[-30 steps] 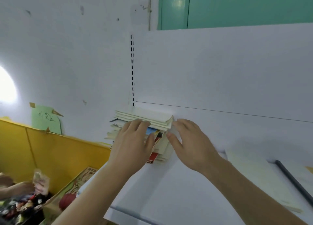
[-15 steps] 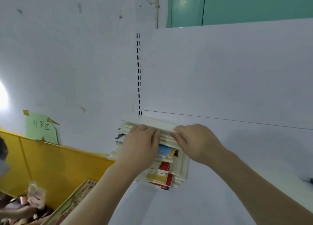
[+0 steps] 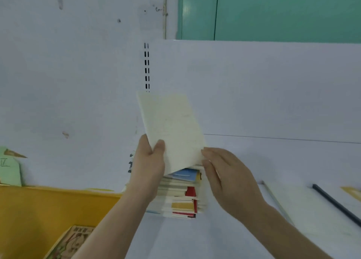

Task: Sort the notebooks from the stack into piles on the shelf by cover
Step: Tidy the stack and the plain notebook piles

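Observation:
A cream-covered notebook [image 3: 172, 128] stands tilted upright above the stack of notebooks [image 3: 181, 196] on the white shelf [image 3: 195, 239]. My left hand [image 3: 148, 165] pinches its lower left edge, thumb on the front cover. My right hand [image 3: 228, 178] touches its lower right corner with straight, relaxed fingers. The stack shows blue, red and yellow covers among pale ones. A pale notebook [image 3: 312, 210] lies flat on the shelf to the right.
A dark rod [image 3: 336, 204] lies across the shelf at the right, with a yellowish corner [image 3: 351, 192] beyond it. A yellow bin wall [image 3: 48, 210] and a patterned box [image 3: 72, 241] sit lower left. The shelf's back panel has a slotted upright [image 3: 146, 67].
The top cream notebook has been lifted off the stack and tipped upright in my left hand. My right hand moved from gripping the stack's top edge to touching the notebook's corner.

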